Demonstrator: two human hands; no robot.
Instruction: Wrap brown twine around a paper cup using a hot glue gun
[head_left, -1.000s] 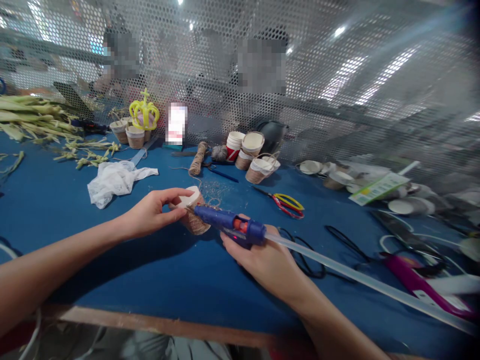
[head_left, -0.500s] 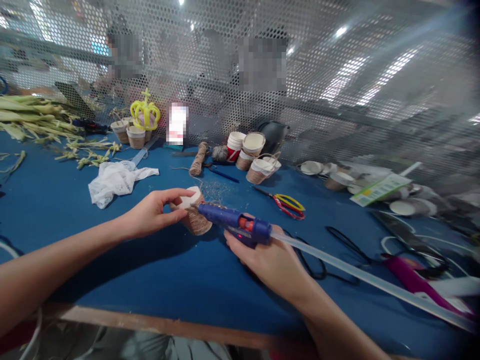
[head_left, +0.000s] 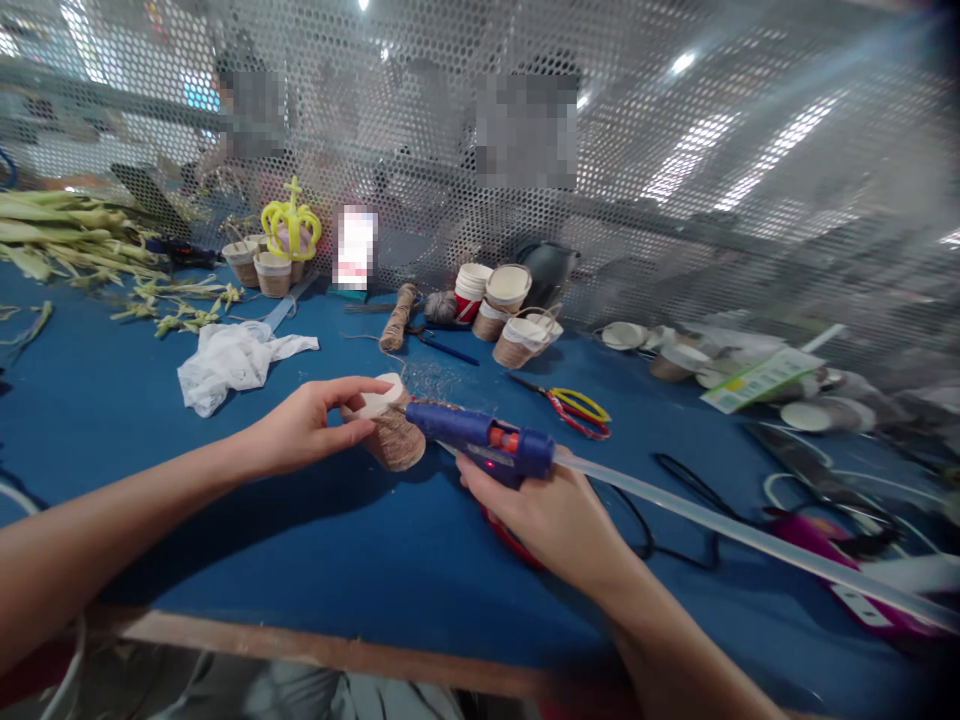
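Observation:
My left hand (head_left: 304,428) is closed around a small paper cup wrapped in brown twine (head_left: 390,432), which lies tilted on the blue table (head_left: 300,560). My right hand (head_left: 541,512) grips a blue hot glue gun (head_left: 486,441) whose nozzle points left and touches the cup's twine side. A long clear glue stick (head_left: 720,530) sticks out of the gun's back toward the right.
Scissors with yellow and red handles (head_left: 571,407) lie behind the gun. Several twine-wrapped cups (head_left: 510,310), a twine spool (head_left: 395,317), white plastic (head_left: 229,362), green leaves (head_left: 75,245), a yellow crown (head_left: 290,228) and black cables (head_left: 675,500) lie around. A perforated metal screen (head_left: 675,150) closes the back; people sit behind it.
My right hand and the glue gun have shifted slightly to the right along the cup. My left hand and the cup have stayed in place.

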